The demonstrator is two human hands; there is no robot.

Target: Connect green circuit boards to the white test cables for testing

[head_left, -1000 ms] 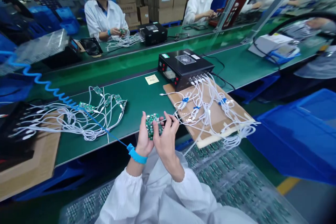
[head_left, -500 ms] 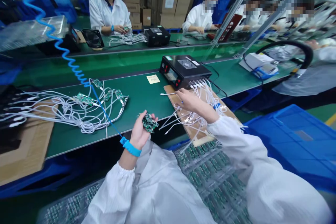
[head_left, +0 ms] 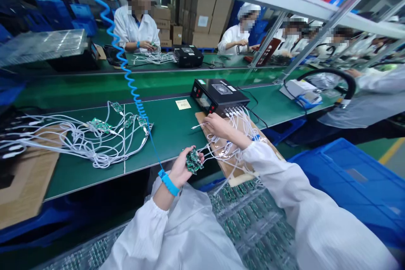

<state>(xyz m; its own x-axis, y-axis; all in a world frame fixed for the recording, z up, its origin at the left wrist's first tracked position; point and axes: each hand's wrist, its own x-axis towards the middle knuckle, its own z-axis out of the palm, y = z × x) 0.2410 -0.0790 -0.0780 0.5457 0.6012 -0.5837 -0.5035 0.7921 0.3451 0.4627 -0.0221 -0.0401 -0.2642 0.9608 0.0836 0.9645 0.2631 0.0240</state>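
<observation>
My left hand (head_left: pixel 182 168), with a blue wrist strap (head_left: pixel 170 184), is closed around several green circuit boards (head_left: pixel 193 161) at the front edge of the green bench. My right hand (head_left: pixel 218 126) pinches a white cable (head_left: pixel 198 126) whose small plug points left, away from the fingers. Behind that hand stands a black test box (head_left: pixel 218 93) with a fan grille and red buttons. More white cables (head_left: pixel 242 118) run from its side over a brown cardboard sheet (head_left: pixel 228 166), beneath my right forearm.
On the left, a bundle of white cables (head_left: pixel 104 152) leads to several circuit boards (head_left: pixel 100 125). Trays of boards (head_left: pixel 253 219) lie by my lap. A blue crate (head_left: pixel 354 190) stands to the right. A coiled blue cord (head_left: pixel 126 71) hangs across the view. Co-workers sit opposite.
My left hand has moved right with the circuit boards, closer to my right hand. The right hand still pinches the cable, its plug end now tilted lower. The camera view has shifted slightly.
</observation>
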